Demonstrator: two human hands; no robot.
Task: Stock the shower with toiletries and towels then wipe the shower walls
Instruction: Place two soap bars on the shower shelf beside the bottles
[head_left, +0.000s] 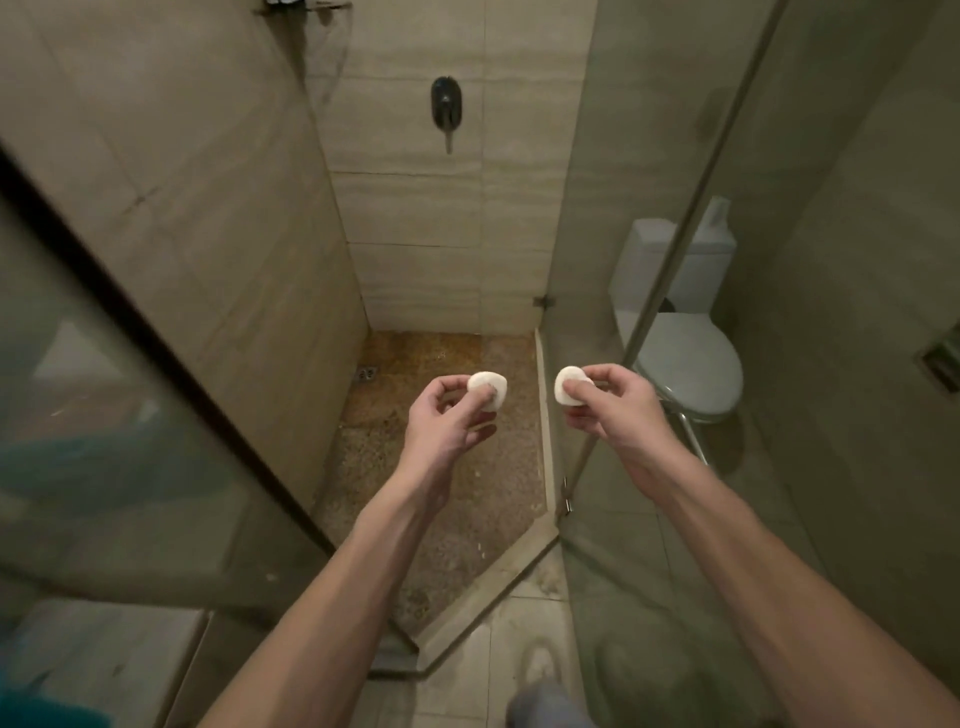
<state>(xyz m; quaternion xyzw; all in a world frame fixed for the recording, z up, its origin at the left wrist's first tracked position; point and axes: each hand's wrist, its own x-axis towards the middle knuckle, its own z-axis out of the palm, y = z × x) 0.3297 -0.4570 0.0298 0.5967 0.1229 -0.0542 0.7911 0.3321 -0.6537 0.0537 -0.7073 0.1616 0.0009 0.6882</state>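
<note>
The left hand (447, 415) pinches a small round white soap bar (488, 391) between the thumb and curled fingertips, so the bar stands out past the fingers toward the shower. The right hand (610, 402) pinches a second soap bar (570, 385) of the same kind, with the thumb laid across its face. Both bars are held in the air, far below the mixer tap (445, 106) on the back wall. The first is almost straight beneath the tap and the second is below and to its right, with a clear gap between the two. The bars look light and stiff, and probably dry. I judge they would turn slippery once wet, so a pinch across the flat faces, as both hands have now, seems the safest hold. A drop could chip an edge on the pebble floor (447, 493), which spreads out below the tap. The floor drain (368, 373) sits below and left of the tap, close to the side wall. An open glass door (130, 415) stands further left and lower. Right of the tap and lower down, a toilet (691, 358) shows behind the glass panel (649, 156). Up and left of the tap, at the top edge of the view, a metal fitting (306, 5) is cut off. It may be a shelf fit for the soap, but I cannot tell.
</note>
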